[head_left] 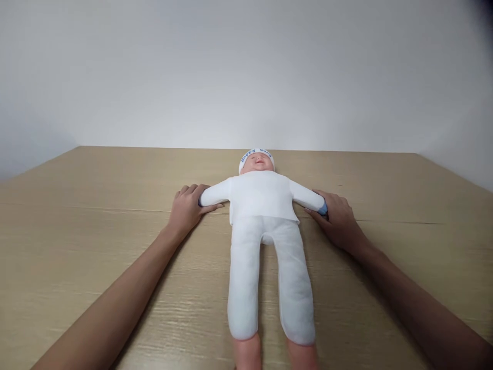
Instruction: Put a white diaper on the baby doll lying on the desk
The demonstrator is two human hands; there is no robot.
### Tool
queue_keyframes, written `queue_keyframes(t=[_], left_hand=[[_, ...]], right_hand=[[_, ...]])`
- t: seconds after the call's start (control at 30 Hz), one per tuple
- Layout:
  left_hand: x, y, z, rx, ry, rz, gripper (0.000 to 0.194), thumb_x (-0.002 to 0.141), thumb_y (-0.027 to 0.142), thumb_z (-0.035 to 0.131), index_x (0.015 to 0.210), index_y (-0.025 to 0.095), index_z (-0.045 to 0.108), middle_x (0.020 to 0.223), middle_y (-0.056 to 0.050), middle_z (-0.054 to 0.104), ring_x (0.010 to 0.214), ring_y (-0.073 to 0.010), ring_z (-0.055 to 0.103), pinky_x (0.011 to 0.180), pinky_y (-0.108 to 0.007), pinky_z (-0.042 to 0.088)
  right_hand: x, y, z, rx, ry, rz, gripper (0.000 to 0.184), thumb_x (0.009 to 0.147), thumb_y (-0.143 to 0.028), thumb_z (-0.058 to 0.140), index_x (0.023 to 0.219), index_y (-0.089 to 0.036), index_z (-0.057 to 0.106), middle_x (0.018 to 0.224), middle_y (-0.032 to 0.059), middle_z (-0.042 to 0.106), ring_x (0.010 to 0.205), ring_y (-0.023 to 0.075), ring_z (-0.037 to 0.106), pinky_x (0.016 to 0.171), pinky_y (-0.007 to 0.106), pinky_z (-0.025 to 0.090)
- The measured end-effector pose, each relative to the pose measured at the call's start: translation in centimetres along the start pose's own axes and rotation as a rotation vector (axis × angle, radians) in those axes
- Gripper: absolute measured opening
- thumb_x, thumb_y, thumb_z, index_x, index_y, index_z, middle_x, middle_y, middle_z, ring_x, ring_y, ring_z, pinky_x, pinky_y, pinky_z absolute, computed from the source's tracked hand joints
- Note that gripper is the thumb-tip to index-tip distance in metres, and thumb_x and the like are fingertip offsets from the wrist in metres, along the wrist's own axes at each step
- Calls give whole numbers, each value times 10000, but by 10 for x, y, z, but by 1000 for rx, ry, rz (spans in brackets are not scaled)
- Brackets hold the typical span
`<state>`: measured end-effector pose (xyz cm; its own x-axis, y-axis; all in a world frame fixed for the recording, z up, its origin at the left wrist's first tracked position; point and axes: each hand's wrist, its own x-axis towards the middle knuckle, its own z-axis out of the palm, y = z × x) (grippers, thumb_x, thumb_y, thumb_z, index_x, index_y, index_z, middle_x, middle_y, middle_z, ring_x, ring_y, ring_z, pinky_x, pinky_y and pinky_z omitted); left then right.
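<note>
The doll (pixel 264 200) lies on its back in the middle of my view, head away from me, legs running down past the bottom edge, so I can't see its feet. Its arms are spread to the sides. I'd expect it to be light for its length, with a soft, padded trunk; the rounded, slightly creased white trousers (pixel 248 277) suggest stuffing. The head, under a white cap (pixel 256 153) with blue lettering, and the bare lower legs (pixel 247 352) look like smoother vinyl, probably firmer and a bit slicker. Nothing about it strikes me as fragile. For a lift I'd favour the trunk through the white top (pixel 263 192), since the arms would likely bend; the sleeve ends suit holding it flat or guiding the arms.

That is where my hands are. My left hand (pixel 189 205) is closed around one sleeve end, fingers on the far side and thumb along the near side. My right hand (pixel 337 213) mirrors it on the other, pinching beside a blue cuff (pixel 323 209). Both forearms come in low from the bottom corners, angled inward, wrists close to the wooden surface (pixel 96 221). Beyond its far edge I see only a pale wall (pixel 231 72).
</note>
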<state>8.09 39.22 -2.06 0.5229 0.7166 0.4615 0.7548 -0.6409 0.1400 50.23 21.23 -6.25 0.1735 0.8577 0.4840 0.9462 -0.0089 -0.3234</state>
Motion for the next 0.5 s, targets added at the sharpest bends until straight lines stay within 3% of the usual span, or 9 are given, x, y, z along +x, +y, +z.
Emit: queue_keyframes(t=[0.2,0.33,0.43,0.5], left_hand=[[-2,3,-2,13,-9,-48,705,898,813,656,1272,216,696,1119,-123,761,1060,-356,614,910,-438,426],[-14,12,-5,9,41,-98,743,902,776,688,1380,210,633,1341,-171,696,1236,-400,573,1037,-486,424],[-30,21,-8,-20,160,-119,774,962,698,650,1502,156,531,1502,-225,582,1371,-430,489,1134,-546,387],[-42,29,-13,-107,270,-118,675,1012,579,614,1487,106,531,1489,-257,569,1393,-431,470,1167,-579,361]], right_hand=[[1,-1,1,-2,-14,-25,741,943,-627,614,1526,-179,523,1444,206,661,1277,428,608,1086,583,457],[-5,-10,-1,-13,75,-49,827,931,-627,646,1572,-135,470,1515,234,596,1361,431,550,1158,598,421],[-17,-27,-8,59,191,-98,752,922,-490,671,1553,-130,482,1551,231,562,1418,416,504,1210,601,373],[-29,-43,-15,181,301,-96,577,903,-321,634,1449,-144,569,1480,207,616,1389,387,530,1214,587,371]])
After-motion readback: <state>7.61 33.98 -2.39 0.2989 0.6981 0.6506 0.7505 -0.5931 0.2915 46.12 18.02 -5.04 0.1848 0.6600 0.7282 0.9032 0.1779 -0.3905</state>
